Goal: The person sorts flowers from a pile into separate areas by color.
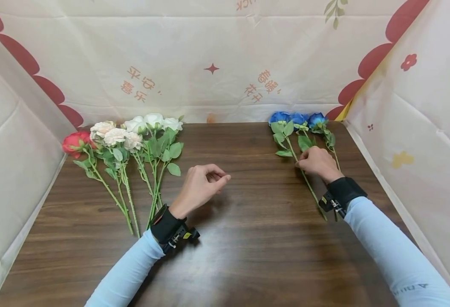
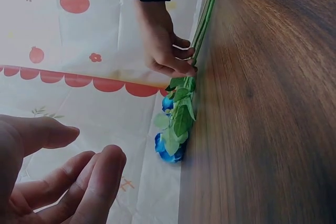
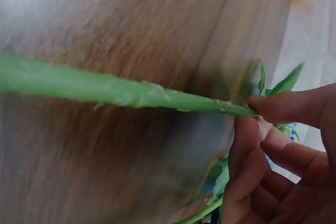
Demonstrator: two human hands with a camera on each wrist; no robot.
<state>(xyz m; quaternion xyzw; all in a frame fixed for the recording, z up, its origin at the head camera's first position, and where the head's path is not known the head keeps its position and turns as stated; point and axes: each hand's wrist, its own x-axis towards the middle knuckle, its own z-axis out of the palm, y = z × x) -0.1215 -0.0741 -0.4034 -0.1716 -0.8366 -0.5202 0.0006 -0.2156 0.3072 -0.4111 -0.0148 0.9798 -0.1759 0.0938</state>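
My right hand (image 1: pixel 318 163) pinches the green stem of a blue artificial rose (image 1: pixel 278 117) between thumb and fingers. In the right wrist view that stem (image 3: pixel 142 94) runs from the fingertips toward the camera. Two more blue roses (image 1: pixel 317 119) lie beside it at the table's back right, a second stem passing under the hand. Over the middle of the table, my left hand (image 1: pixel 202 187) holds nothing, its fingers loosely bent with a gap to the thumb in the left wrist view. Close to its left lie white roses (image 1: pixel 154 121) with leafy stems.
Pale cream roses (image 1: pixel 114 137) and a red rose (image 1: pixel 76 143) lie at the back left of the wooden table (image 1: pixel 248 256), stems pointing toward the front. Printed cloth walls (image 1: pixel 209 42) stand along the back and both sides.
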